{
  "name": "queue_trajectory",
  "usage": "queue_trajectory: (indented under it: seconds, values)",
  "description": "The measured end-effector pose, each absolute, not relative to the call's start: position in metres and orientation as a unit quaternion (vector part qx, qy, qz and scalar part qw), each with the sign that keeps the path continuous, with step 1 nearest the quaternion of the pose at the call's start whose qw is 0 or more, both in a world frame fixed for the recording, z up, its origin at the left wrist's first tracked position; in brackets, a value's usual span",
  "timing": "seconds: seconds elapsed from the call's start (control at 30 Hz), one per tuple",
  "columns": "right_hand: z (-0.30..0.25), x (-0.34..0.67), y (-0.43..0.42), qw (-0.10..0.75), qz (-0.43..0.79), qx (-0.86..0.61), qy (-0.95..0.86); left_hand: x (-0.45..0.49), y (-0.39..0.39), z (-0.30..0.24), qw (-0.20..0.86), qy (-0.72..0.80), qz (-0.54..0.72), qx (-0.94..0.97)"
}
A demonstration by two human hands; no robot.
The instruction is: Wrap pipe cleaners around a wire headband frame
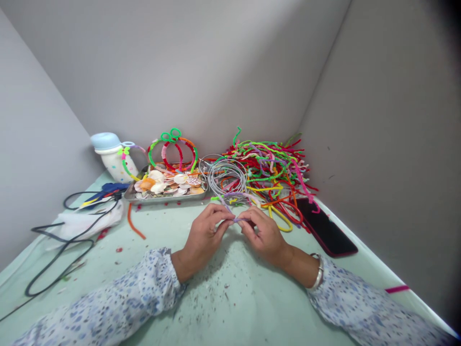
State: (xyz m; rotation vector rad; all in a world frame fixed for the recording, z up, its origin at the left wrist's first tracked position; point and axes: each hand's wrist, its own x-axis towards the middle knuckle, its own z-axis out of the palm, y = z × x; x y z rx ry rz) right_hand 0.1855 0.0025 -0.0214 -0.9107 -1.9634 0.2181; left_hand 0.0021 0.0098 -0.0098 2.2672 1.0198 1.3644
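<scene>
A pale purple pipe cleaner (226,205) is pinched between my two hands over the middle of the table. Thumb and fingertips of my left hand (207,228) close on it from one side. From the other side my right hand (262,233) grips it in the same way, the fingertips of both hands nearly meeting. Just behind the hands lies a coil of grey wire (227,178), along with a few loose pipe cleaners. It is hard to make out whether the purple piece is joined to the green-tipped strand behind it.
A metal tray (165,198) holds seashells, with pipe-cleaner hoops (173,151) above it. A tangled pipe-cleaner pile (270,163) stands at the back right, near a phone (326,228). On the left are a bottle (113,156), a black cable (46,283) and a plastic bag (86,223).
</scene>
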Motion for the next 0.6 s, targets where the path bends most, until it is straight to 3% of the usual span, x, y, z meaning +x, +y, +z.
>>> queue_trajectory:
  seconds: [0.6]
  values:
    - [-0.0225, 0.1865, 0.0031, 0.449, 0.075, -0.362, -0.814, 0.0012, 0.0098, -0.0070, 0.165, 0.362, 0.400, 0.826]
